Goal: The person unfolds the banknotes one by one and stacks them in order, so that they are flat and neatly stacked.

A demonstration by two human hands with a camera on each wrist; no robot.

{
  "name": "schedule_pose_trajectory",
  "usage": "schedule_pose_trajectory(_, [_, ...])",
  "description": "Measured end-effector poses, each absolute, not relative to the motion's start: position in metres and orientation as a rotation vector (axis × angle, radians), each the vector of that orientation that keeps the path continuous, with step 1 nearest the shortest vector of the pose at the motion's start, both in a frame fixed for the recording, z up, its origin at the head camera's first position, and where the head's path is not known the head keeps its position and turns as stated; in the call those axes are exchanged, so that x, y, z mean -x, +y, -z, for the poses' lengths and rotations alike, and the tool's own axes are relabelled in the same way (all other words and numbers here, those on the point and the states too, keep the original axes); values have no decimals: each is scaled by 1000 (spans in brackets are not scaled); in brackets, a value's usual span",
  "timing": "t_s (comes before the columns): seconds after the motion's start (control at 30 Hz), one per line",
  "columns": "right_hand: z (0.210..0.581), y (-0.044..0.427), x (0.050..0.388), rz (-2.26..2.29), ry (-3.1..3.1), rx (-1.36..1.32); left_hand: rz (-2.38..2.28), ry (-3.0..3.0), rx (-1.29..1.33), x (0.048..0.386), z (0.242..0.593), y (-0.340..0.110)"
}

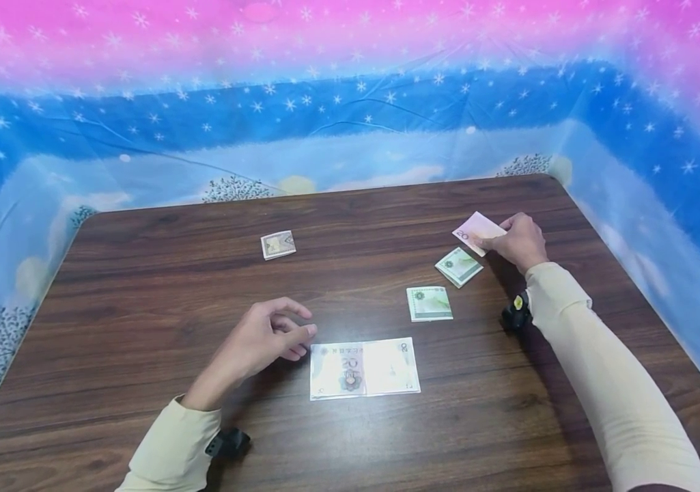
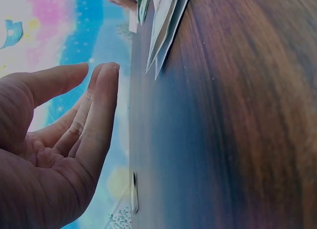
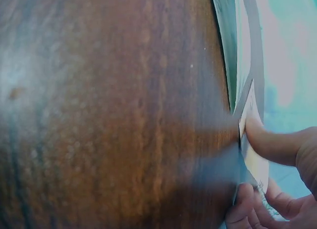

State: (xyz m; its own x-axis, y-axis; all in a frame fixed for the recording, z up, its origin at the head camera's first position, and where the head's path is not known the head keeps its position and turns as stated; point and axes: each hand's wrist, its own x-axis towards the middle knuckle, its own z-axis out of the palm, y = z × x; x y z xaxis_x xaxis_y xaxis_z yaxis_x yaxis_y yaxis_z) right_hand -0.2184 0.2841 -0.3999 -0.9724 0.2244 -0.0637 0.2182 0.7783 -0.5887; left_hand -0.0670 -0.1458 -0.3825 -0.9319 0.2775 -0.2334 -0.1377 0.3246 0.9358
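At the far right of the table, my right hand (image 1: 518, 240) pinches a pinkish folded banknote (image 1: 470, 225) marked 20. In the right wrist view, the thumb (image 3: 277, 145) presses on the face of this banknote, with other fingers below it. My left hand (image 1: 263, 338) hovers with relaxed, slightly bent fingers and holds nothing. Just right of its fingertips lies a pale banknote (image 1: 389, 369) with a crease across its middle and glare on its surface. In the left wrist view, the edges of the pale banknote (image 2: 166, 28) stand slightly apart in layers.
Two folded green banknotes lie between the hands: one (image 1: 429, 305) behind the pale banknote, another (image 1: 459, 267) close to the pink one. A small folded brownish banknote (image 1: 278, 244) sits at the back left. Behind the wooden table (image 1: 350, 225) hangs a snowflake-patterned cloth (image 1: 325, 116).
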Motion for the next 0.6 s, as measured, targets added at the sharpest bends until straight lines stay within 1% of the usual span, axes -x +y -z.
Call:
schedule_pose_trajectory(0.27, [389, 279, 218, -1104, -2798, 366, -1637, 2283, -117, 66, 382, -146])
schedule_pose_trajectory(0.43, [371, 266, 213, -1170, -2722, 272, -1618, 2360, -163, 68, 380, -145])
schedule_pose_trajectory(0.6, [353, 241, 199, -1141, -2718, 137, -1596, 2417, -152, 69, 379, -142])
